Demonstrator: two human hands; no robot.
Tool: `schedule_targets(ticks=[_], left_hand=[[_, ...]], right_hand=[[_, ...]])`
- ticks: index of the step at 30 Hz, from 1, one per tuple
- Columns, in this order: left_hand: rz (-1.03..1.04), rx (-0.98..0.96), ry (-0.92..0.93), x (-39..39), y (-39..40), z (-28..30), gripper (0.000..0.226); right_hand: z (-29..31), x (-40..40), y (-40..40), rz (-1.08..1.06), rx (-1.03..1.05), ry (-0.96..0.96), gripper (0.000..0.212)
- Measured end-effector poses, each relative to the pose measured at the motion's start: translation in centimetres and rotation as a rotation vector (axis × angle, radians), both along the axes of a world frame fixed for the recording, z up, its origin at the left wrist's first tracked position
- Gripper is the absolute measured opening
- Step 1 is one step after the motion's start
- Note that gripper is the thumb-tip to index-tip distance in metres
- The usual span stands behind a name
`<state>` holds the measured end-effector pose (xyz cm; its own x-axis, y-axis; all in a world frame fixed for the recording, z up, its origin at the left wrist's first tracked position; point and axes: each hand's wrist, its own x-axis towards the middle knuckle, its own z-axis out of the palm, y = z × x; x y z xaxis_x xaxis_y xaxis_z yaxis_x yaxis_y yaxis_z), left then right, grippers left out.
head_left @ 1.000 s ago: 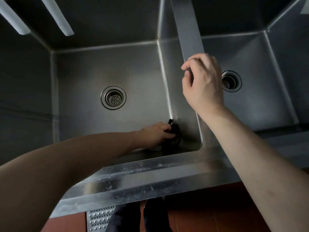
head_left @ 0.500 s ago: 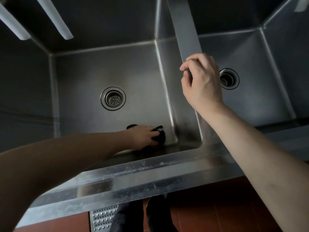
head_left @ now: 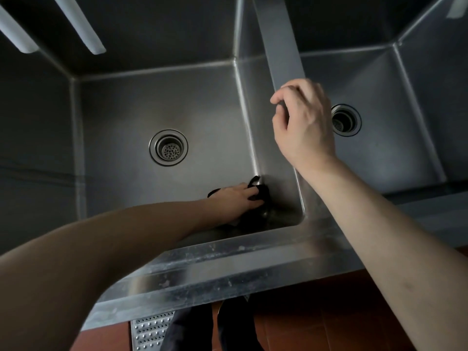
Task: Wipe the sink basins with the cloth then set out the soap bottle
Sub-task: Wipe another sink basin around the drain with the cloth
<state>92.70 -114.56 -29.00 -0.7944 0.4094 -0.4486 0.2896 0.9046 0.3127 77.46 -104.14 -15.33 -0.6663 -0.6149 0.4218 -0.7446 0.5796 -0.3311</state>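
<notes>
- Cloth [head_left: 259,196], a dark bunched rag, is lying in the near right corner of the left basin [head_left: 131,117], where the floor meets the dividing wall.
- From the head view, the left hand [head_left: 238,200] is pressing down on the cloth with its fingers spread over it and bending at the tips into the fabric; part of the rag is sticking out past the fingertips.
- The right hand [head_left: 302,122] is resting on the divider strip [head_left: 281,46] between the basins, fingers curling over its edge, apparently bracing the person as they are leaning in.
- Wiping this corner well, I would say, is calling for firm flat pressure, pushing the rag right into the seam, then dragging it along the front wall in overlapping strokes toward the drain [head_left: 168,147].
- Keeping the rag bunched under the palm should stop loose ends from trailing.
- Counting: two basins, the right basin [head_left: 379,153] apparently not yet being worked on; two drains, with the second drain [head_left: 345,120] partly hidden behind the right hand; one cloth; two pale bars [head_left: 81,26] at the upper left.
- No soap bottle is showing anywhere in this view, so that step is looking some way off.
- A perforated metal plate [head_left: 149,333] is lying on the red floor below the bench edge [head_left: 228,272].
</notes>
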Motion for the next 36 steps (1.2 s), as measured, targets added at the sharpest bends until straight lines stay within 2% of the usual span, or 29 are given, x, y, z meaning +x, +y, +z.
schedule_targets(ticks=[10,15,20,24,27,30,34,36], left_hand=[[-0.143,-0.008,-0.007,2.4,-2.4,-0.6,0.067],[-0.109,0.0,-0.01,5.9,-5.9,-0.6,0.046],[-0.104,-0.026,-0.073,9.2,-9.9,0.3,0.046],[-0.05,-0.055,-0.11,10.0,-12.1,1.6,0.044],[0.015,-0.04,-0.074,9.4,-13.5,2.4,0.046],[0.147,-0.023,0.057,9.1,-14.7,1.8,0.05],[0.367,0.097,0.158,9.5,-14.7,1.0,0.06],[0.493,0.132,0.152,9.7,-15.2,1.7,0.055]], right_hand=[[-0.1,0.1,0.2,0.013,0.001,0.013,0.015],[-0.2,0.2,0.0,0.02,0.009,0.034,0.017],[0.0,0.5,-0.1,0.032,0.037,0.053,0.023],[0.5,1.9,-1.8,0.146,0.024,0.043,0.024],[-0.4,4.2,-4.6,0.301,0.045,-0.037,0.022],[-2.5,6.1,-6.7,0.363,0.097,-0.186,0.022],[-5.4,7.5,-8.5,0.362,0.29,-0.419,0.025],[-6.6,7.7,-9.5,0.396,0.421,-0.514,0.026]])
